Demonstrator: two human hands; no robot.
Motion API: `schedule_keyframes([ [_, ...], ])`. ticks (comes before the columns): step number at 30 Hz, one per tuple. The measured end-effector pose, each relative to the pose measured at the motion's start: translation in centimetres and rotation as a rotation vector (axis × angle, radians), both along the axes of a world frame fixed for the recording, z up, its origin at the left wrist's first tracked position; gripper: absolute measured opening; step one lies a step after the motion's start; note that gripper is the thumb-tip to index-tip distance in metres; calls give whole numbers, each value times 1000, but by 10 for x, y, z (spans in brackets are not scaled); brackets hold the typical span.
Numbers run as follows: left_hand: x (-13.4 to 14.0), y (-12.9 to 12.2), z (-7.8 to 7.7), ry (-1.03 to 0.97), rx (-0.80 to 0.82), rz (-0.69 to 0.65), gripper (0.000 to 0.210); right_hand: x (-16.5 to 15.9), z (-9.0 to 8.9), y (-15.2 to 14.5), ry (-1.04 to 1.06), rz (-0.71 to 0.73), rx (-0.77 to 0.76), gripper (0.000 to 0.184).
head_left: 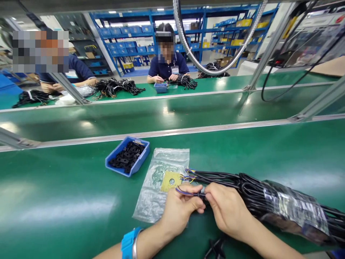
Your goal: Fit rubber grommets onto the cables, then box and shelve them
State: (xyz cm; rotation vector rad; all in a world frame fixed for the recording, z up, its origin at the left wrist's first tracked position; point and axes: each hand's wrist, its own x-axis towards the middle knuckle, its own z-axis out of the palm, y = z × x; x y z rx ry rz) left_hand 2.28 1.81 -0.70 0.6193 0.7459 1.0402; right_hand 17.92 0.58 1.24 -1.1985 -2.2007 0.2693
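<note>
In the head view, both hands meet over the clear plastic bag (159, 187) that lies flat on the green table (67, 201). The left hand (179, 208) rests on the bag's near right corner, its grip closed on the coloured wire ends (184, 191) of a black cable (215, 181), thumb pressed to forefinger. The right hand (228, 208), just right of the bag, has its grip pinched on the same cable where the black sheath begins, so the fingertips of the two hands almost touch. A blue wristband (129, 241) sits on the left wrist.

The cable runs right from the bag into a thick bundle of black cables (269, 198), partly wrapped in crinkled plastic film (296, 208). On the bag, just above the left hand, lies a small yellow square piece with a hole (170, 181). Left of the bag and a little farther back stands a blue tray (128, 155) holding small black parts.

Far beyond the bag, across two more green tables, two other people sit with heaps of black cables before them.
</note>
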Motion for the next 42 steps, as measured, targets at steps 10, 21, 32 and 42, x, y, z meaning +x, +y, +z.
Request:
schedule_keyframes([
  [10,6,-5,1,121,141,35,23,0,0,-4,-30,23,-84,25],
  [21,-29,12,7,169,-27,-179,42,4,3,-1,6,19,-198,17],
  [32,-41,15,2,173,68,-209,24,1,8,-1,28,59,-168,12],
  [42,-39,13,2,169,6,-276,25,6,9,-2,61,85,-53,11],
])
